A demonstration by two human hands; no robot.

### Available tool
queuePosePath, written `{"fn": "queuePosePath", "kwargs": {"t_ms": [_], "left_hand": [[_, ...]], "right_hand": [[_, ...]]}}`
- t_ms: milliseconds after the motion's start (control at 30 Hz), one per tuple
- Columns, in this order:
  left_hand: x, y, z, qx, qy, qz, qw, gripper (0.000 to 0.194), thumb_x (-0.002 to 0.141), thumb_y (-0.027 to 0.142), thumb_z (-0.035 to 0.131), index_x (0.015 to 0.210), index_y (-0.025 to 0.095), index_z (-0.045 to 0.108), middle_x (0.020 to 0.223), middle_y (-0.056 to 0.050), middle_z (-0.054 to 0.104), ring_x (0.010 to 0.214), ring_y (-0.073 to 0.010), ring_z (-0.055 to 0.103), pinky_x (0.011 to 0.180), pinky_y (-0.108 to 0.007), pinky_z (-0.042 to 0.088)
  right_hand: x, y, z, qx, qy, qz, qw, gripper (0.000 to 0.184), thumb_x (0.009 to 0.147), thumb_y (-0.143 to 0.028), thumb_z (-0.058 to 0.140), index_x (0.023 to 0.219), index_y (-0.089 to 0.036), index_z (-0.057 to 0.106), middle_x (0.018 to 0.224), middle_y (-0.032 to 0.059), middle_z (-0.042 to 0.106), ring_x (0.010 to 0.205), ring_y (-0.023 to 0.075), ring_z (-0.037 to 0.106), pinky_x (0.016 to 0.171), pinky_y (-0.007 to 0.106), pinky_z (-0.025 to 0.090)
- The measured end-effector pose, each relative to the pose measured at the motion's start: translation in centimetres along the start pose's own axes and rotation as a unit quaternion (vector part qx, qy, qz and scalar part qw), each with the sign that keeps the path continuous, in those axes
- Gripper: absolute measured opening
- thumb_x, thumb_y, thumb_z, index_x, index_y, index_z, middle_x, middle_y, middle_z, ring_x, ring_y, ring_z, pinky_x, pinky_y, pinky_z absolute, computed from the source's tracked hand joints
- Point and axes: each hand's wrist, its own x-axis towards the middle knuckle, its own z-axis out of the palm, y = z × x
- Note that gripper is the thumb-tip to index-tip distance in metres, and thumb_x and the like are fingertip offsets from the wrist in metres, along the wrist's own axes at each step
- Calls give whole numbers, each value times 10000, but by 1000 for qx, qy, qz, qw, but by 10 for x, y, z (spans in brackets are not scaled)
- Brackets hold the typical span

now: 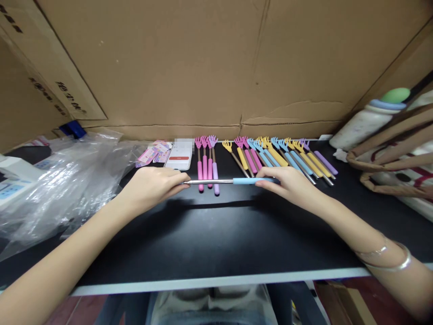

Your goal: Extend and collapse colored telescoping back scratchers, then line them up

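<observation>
Both my hands hold one telescopic back scratcher level above the black table. My left hand is closed over its head end, which is hidden. My right hand grips the blue foam handle. The steel rod between them is drawn out. Behind it lie rows of the same scratchers: three pink and purple ones in the middle, and several yellow, pink, blue and purple ones to the right, claws pointing to the cardboard wall.
A phone and small pink cards lie at the back left. Crumpled clear plastic bags cover the left side. A bottle and a strapped bag stand at the right. Cardboard walls the back.
</observation>
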Motion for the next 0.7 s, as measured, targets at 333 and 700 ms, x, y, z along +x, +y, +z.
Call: {"fn": "queuePosePath", "kwargs": {"t_ms": [333,700], "left_hand": [[0,2,0,21,2,17,1000,307,945,363,332,856,225,592,764,15,680,656,-111,612,516,-223,327],[0,2,2,19,24,19,999,263,931,356,381,881,224,603,783,13,694,649,-121,617,516,-231,315]], "right_hand": [[-2,-1,6,-43,42,-34,998,257,870,-457,480,861,-222,582,799,13,653,687,138,575,612,235,376],[-2,-4,7,-28,13,-6,1000,289,912,-446,398,886,-226,583,809,1,655,659,125,568,593,222,354]]}}
